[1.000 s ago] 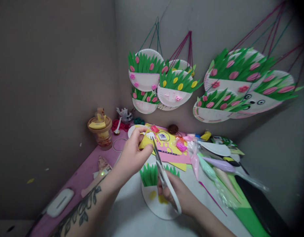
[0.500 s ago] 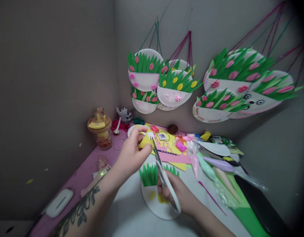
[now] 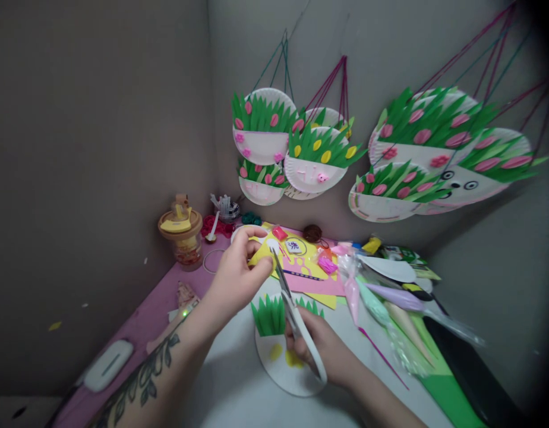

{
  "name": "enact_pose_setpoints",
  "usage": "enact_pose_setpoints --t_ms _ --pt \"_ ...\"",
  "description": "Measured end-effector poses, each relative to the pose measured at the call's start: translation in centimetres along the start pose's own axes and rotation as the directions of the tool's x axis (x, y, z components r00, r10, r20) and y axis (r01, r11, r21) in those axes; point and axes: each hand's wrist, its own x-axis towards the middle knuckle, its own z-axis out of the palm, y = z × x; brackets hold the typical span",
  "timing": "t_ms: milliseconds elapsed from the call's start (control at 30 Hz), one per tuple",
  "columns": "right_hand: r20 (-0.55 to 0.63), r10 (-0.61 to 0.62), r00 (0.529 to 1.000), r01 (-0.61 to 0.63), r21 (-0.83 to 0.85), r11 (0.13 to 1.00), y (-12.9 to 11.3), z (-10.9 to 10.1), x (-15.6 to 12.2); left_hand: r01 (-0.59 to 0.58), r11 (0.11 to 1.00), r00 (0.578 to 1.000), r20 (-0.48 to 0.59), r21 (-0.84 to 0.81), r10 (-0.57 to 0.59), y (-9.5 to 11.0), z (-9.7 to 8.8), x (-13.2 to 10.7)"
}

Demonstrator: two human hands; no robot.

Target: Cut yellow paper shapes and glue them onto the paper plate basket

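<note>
Yellow paper (image 3: pixel 261 257) is pinched in the left hand (image 3: pixel 239 270), white-handled scissors (image 3: pixel 294 310) gripped in the right hand (image 3: pixel 318 340), above a pink-and-white tabletop (image 3: pixel 232 374) between grey walls (image 3: pixel 100 119).

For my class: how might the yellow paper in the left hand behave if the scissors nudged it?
The yellow paper looks like a thin sheet, so it is probably light and bendy. Only the left hand pinches it, so it could swivel or flex if the scissors push its edge.

Cup (image 3: pixel 186 252) left on table (image 3: pixel 152 315), piping bags (image 3: pixel 399 297) right, scissors (image 3: pixel 314 348) over paper plate (image 3: pixel 277 373) between, hanging plates (image 3: pixel 312 171) behind
</note>
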Motion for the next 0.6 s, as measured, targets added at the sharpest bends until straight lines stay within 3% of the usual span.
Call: enact_pose_setpoints --t_ms 600 --pt "-0.005 0.02 1.0 -0.02 -0.003 1.0 -0.45 -0.06 -0.08 0.034 0.999 0.999 0.02 0.019 -0.035 0.5 -0.34 0.0"
